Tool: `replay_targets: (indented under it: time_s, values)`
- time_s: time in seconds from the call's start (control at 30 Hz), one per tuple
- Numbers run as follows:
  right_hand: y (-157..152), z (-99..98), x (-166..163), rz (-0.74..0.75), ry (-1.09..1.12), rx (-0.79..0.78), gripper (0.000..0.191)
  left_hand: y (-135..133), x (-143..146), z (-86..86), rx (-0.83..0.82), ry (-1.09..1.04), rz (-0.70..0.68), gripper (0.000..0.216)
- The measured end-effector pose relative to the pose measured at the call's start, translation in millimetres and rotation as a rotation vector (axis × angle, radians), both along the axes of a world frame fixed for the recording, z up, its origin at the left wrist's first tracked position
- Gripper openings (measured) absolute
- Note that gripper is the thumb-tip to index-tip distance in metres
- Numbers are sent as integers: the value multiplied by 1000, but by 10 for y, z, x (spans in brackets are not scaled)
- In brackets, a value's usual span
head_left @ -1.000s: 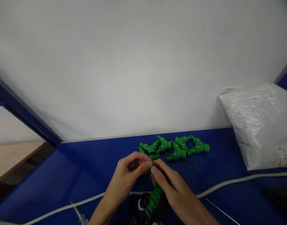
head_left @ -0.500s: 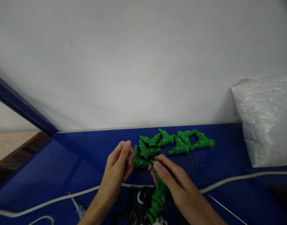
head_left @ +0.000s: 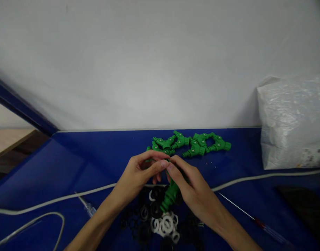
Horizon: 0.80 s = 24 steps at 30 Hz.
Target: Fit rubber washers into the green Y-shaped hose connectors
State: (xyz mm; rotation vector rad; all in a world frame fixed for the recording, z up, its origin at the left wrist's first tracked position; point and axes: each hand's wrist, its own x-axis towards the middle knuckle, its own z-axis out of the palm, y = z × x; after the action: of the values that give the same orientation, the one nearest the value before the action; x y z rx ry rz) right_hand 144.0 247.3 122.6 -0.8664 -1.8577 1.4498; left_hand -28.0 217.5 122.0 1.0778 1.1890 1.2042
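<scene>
A green Y-shaped hose connector (head_left: 171, 197) is gripped in my right hand (head_left: 192, 181), one arm of it slanting down toward me. My left hand (head_left: 141, 170) meets the connector's upper end, thumb and fingers pinched together against the right thumb; whatever small thing may be between them is hidden. Beneath the hands lies a pile of white rings (head_left: 167, 224) and black rings (head_left: 144, 212). Several more green Y connectors (head_left: 197, 148) rest on the blue table behind my hands, some partly covered by the left one.
A white cable (head_left: 243, 179) crosses the blue table (head_left: 102, 153). A clear-handled tool (head_left: 88, 208) is at left; a red-collared screwdriver (head_left: 259, 223) is at right. A plastic-wrapped package (head_left: 293, 129) stands against the wall (head_left: 149, 69). A dark flat object (head_left: 303, 205) lies at right.
My left hand has moved right to meet the connector's upper end in the right hand. The view has tipped downward, showing more of the rings and the screwdriver.
</scene>
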Motion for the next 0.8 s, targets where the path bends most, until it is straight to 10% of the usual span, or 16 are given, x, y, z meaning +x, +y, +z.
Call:
replay_targets:
  time_s: [0.8]
  values:
    - [-73,44,54,64,98,281,19,11,-12,-73,106,-312,-130,32]
